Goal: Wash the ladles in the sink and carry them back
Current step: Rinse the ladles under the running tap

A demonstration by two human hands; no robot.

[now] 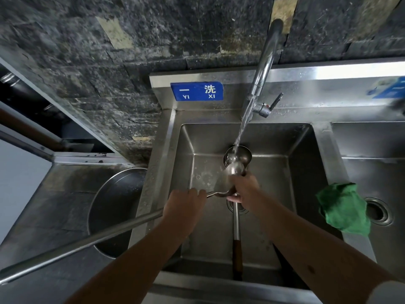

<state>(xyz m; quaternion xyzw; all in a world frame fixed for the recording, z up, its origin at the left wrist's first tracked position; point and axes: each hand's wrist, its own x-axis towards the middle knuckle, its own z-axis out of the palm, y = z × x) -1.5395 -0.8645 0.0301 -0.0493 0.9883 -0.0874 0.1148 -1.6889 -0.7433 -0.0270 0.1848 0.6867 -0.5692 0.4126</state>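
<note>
Left hand [184,205] grips the long ladle [237,155] handle; right hand [243,189] curls around its bowl under the tap stream [243,126], over the sink [241,216]. Recommend rotating the bowl, rubbing all surfaces.

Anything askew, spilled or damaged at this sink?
Nothing alarming. The green cloth is slumped over the divider, partly overhanging the right basin. The held ladle's long handle sticks out leftward past the sink rim over a round pan. The wall tiles look stained and patchy.
</note>
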